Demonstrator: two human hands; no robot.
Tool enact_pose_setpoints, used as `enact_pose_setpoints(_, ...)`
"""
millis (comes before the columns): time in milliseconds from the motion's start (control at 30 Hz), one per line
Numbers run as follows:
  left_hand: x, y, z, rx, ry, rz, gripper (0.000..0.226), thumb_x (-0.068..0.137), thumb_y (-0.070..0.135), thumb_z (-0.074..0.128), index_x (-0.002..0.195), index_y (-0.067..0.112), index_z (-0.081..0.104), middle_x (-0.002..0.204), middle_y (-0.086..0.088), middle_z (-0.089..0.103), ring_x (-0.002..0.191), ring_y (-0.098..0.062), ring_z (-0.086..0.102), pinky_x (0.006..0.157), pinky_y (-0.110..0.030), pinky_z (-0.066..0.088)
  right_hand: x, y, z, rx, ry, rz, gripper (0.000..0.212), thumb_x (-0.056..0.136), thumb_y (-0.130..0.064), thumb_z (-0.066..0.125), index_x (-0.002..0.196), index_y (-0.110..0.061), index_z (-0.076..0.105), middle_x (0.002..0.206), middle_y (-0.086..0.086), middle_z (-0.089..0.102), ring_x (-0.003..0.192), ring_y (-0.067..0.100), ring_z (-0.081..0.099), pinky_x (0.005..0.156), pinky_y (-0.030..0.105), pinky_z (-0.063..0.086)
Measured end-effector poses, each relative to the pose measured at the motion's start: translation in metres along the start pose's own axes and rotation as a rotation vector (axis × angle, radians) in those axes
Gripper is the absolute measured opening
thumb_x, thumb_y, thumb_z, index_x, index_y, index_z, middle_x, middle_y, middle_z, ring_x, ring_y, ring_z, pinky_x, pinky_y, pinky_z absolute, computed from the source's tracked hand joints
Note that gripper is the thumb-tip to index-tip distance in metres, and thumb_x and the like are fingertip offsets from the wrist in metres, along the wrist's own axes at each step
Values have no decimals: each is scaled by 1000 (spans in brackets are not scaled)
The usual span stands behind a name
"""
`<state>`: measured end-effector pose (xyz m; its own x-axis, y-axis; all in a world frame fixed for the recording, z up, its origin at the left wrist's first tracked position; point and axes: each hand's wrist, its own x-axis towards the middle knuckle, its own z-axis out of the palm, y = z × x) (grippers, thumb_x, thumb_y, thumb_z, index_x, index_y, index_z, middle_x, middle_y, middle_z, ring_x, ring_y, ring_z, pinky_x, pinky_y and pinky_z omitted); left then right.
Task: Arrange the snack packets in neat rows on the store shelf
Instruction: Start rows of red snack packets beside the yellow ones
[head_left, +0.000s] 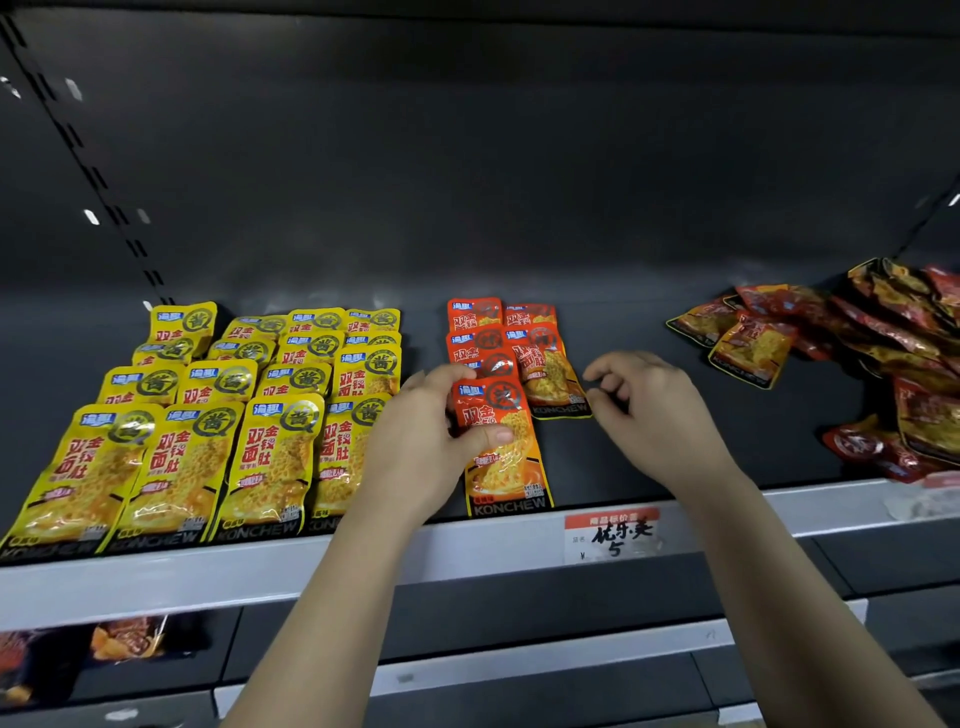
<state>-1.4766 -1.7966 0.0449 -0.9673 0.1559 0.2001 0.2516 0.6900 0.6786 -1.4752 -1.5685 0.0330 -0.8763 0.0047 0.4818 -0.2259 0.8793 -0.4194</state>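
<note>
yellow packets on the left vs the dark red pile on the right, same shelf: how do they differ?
Colour: the yellow packets are bright yellow; the dark red pile is red-brown with black edges.
Order: the yellow packets lie in overlapping rows, four across; the dark red pile is a jumbled heap at mixed angles.
Shared: both lie on the same shelf and show KONCHEW print. The left hand grips an orange packet between them.
</note>
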Motion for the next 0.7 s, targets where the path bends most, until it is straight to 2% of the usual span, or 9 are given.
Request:
enact_pose_setpoints(167,-2,4,1,135,37,32,65,73,50,75,130,31,51,104,10,48,106,-18,54,80,-28,43,0,-1,-1,20,-4,12,17,86,-10,65,101,-16,69,84,-2,60,78,15,54,71,39,53)
enact_pose_setpoints(300,-3,7,1,188,64,55,63,74,50,74,130,30,51,113,5,54,113,-18,50,88,-33,44,0,-2,-1,25,-7,13,17,86,-9,64,101,-16,69,84,-3,59,77,14,53,71,39,53)
enact_pose_setpoints(467,-4,8,1,311,76,67,64,76,57,66,133,34,48,124,5,54,121,-21,44,95,-36,36,0,-1,-1,34,-9,14,16,86,-9,65,99,-16,69,82,-3,59,76,14,53,70,41,54)
enact_pose_setpoints(700,-3,6,0,362,66,97,66,76,63,60,135,36,45,129,8,52,125,-18,41,97,-37,31,-1,-1,-2,31,-14,30,16,87,-10,65,101,-16,69,84,-3,59,77,14,54,72,40,54)
